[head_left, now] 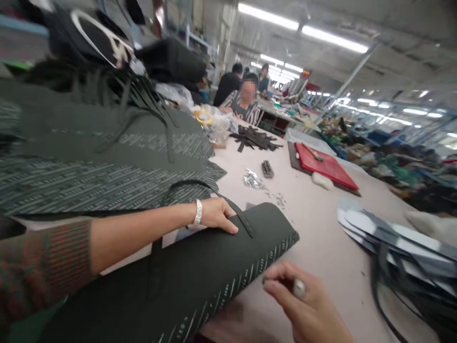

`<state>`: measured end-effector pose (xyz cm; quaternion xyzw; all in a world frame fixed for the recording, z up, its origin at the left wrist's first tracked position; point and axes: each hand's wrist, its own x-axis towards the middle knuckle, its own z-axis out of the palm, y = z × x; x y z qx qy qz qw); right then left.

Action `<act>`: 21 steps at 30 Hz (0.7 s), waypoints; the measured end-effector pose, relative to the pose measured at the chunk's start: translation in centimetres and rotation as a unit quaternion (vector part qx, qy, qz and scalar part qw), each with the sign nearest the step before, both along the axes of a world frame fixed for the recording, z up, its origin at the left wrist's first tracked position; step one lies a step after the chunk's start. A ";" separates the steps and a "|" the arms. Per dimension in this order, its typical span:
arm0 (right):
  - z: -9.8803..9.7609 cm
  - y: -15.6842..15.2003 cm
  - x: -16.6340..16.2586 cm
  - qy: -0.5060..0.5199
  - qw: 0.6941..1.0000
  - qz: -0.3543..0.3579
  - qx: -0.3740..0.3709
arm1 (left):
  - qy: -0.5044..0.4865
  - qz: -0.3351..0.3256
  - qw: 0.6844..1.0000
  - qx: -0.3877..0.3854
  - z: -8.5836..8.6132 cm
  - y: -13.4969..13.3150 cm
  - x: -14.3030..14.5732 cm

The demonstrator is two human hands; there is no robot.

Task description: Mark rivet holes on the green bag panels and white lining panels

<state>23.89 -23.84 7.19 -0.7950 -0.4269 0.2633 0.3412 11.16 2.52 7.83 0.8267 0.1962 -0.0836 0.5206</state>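
Observation:
My left hand (217, 215) lies flat, fingers together, on a dark green sheet of stiff material (200, 276) with a printed white pattern along its edge, pressing on it near a black strap (243, 220). A white bracelet circles that wrist. My right hand (307, 305) is low at the front, fingers curled in a pinch round a small silver-tipped thing (299, 287) that I cannot make out. It hovers just right of the sheet's edge above the pale table (321, 238).
A tall stack of the same dark patterned sheets (100, 157) with black straps fills the left. A red board (328, 166), a small metal tool (267, 169), crumpled foil (252, 179), black strips (255, 138) and grey shaped pieces (389, 233) lie about. Other people sit at the far end.

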 end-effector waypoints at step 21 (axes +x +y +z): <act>-1.8 5.8 -1.1 0.122 0.963 0.144 -0.194 | 0.270 -0.073 0.953 -0.120 -3.2 1.1 -1.8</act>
